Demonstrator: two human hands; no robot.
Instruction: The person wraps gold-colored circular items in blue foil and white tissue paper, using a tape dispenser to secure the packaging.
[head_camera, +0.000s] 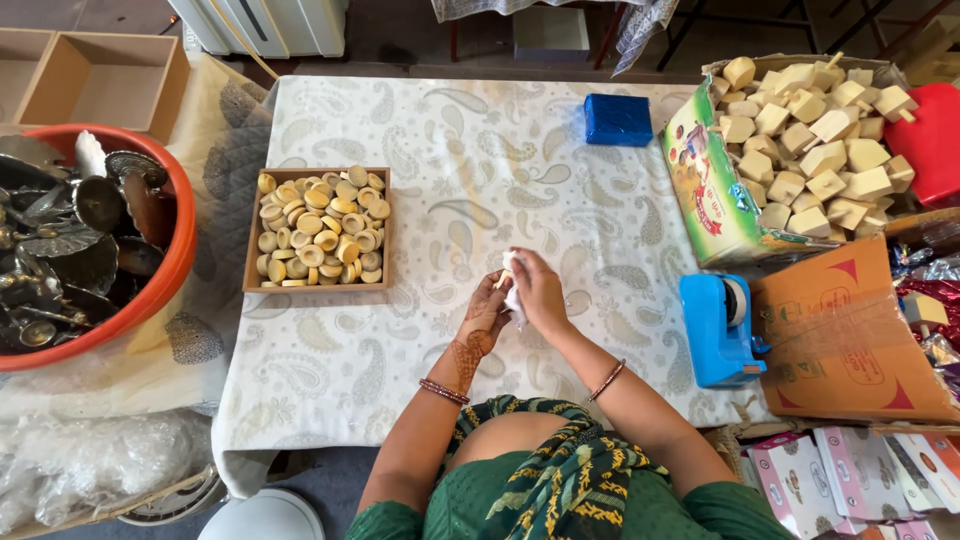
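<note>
White crumpled wrapping, a small piece of thin paper or film (513, 283), sat between both hands over the middle of the surface (450, 190), which was covered in a pale cloth with a grey paisley print. I saw my left hand (485, 315), patterned with dark henna, curled under and against the wrapping with its fingers (497, 287) bent closed around its lower edge. My right hand (540, 293) lay over the top of it, fingers folded down and pinching the white piece, so both hands had hold of the same thing; whether anything was inside the wrapping I could not tell. Just beyond the left hand stood a shallow square wooden tray (252, 255) filled with small round yellowish discs (320, 225). Farther back on the cloth lay a blue foil-wrapped rectangular block (617, 119). To the right of my hands, at the edge of the cloth, stood a bright blue plastic tape dispenser (715, 330), touching a flat orange cardboard box (850, 340). Behind that sat an open printed green cardboard carton (705, 190) heaped with pale cream cube-shaped blocks (810, 130). Off the left side, well apart from my hands, a large orange plastic tub (170, 260) held dark metal moulds (70, 250), and behind it were two empty wooden boxes (105, 85).
</note>
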